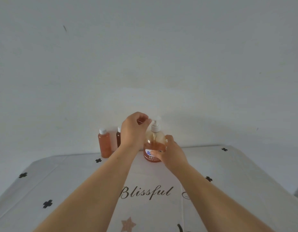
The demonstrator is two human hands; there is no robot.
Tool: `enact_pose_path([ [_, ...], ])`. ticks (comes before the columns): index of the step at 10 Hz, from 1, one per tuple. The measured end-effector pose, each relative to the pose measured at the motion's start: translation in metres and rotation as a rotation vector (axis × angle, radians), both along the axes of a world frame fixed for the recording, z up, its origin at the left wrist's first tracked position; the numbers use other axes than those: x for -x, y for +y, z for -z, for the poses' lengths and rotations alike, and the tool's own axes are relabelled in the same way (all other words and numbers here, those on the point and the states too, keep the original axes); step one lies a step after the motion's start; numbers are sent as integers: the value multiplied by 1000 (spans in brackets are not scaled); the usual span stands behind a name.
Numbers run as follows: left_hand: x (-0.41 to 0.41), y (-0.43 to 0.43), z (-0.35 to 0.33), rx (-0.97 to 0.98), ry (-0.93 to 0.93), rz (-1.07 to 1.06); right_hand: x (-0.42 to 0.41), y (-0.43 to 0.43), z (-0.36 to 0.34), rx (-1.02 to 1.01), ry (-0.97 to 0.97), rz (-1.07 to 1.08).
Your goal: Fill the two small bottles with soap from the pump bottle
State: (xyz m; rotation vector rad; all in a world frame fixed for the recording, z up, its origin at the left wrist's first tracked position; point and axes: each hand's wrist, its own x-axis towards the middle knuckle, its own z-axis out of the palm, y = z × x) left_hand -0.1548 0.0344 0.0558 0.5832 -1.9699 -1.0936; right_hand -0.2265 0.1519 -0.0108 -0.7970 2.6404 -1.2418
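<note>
A clear pump bottle (154, 144) of orange soap with a white pump head stands at the far edge of the table. My right hand (172, 152) wraps around its lower right side. My left hand (134, 129) is raised beside the pump, fingertips pinching the nozzle tip. Two small bottles stand to the left, both with white caps on and orange liquid inside: one (104, 144) in full view, the other (119, 137) mostly hidden behind my left wrist.
The table (61, 181) wears a white cloth printed with black clovers, a star and the word "Blissful". A plain white wall (145, 56) rises right behind the bottles. The table's far edge runs just behind them.
</note>
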Motion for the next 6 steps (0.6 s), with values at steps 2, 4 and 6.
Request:
enact_pose_path([
  [2, 8, -8, 1, 37, -11, -8, 6, 8, -2, 6, -20, -46],
  [4, 3, -5, 2, 46, -30, 7, 7, 8, 0, 34, -58, -45],
  [6, -20, 0, 18, 65, -230, 19, -3, 24, -2, 12, -71, 20],
])
